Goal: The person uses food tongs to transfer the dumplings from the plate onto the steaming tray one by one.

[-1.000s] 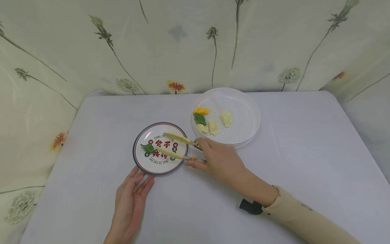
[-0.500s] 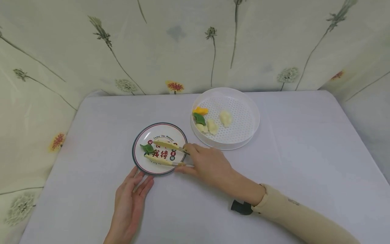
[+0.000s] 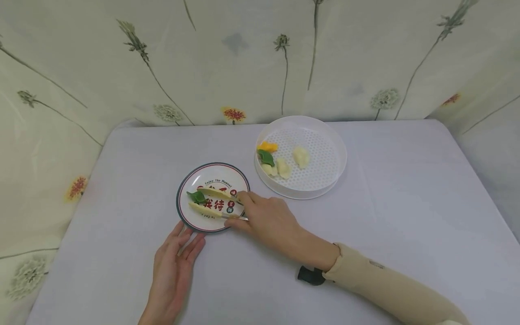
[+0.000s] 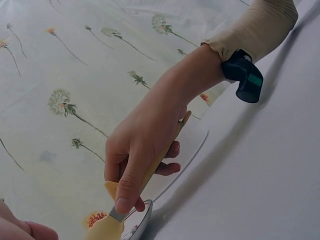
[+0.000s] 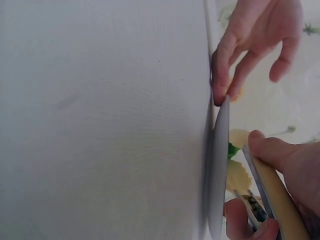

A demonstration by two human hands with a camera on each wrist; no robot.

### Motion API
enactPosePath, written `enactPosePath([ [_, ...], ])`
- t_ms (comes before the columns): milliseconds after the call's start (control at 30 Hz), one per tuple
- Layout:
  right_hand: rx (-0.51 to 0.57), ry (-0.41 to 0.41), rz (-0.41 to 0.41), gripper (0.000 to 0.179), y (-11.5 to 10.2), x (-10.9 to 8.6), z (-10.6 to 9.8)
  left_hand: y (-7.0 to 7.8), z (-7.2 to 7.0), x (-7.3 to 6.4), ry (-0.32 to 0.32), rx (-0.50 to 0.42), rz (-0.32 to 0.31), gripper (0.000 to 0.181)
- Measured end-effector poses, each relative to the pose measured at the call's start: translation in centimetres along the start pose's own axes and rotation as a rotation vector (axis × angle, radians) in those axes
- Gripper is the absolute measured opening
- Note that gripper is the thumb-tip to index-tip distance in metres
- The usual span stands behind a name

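My right hand (image 3: 270, 221) grips a pair of tongs (image 3: 209, 211) with pale yellow tips, reaching over the round plate (image 3: 217, 169). The tong arms are spread, their tips around a small green leaf-shaped dumpling (image 3: 197, 197) on the plate's left side. I cannot tell whether they touch it. In the right wrist view, thumb and fingers hold the tong handles (image 5: 272, 195). My left hand (image 3: 175, 271) touches the plate's near-left rim with its fingertips, fingers loosely bent and thumb apart. Red lettering and a dark border mark the white plate.
Behind and right of the plate stands a round white steamer tray (image 3: 325, 180) with a perforated floor. It holds an orange piece (image 3: 267, 147), a green dumpling (image 3: 266, 158) and several pale dumplings (image 3: 301, 157). A white cloth covers the table (image 3: 406, 203); a flower-patterned curtain (image 3: 345, 58) hangs behind.
My right hand has moved left with the tongs, bringing their tips from the plate's middle to around the green dumpling. The left hand and the plate have stayed in place.
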State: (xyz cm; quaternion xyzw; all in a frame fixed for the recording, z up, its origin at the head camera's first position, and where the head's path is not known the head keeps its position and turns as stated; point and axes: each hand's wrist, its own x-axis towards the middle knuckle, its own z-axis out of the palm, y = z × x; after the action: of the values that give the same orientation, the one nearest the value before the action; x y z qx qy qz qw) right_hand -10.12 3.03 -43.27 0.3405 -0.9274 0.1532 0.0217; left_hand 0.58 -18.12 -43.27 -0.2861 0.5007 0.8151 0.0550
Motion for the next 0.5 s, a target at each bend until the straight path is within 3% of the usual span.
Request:
enactPosePath([
  [500, -0.033, 0.048, -0.031, 0.048, 0.16, 0.13, 0.59, 0.14, 0.21, -0.08, 0.014, 0.03, -0.005, 0.067],
])
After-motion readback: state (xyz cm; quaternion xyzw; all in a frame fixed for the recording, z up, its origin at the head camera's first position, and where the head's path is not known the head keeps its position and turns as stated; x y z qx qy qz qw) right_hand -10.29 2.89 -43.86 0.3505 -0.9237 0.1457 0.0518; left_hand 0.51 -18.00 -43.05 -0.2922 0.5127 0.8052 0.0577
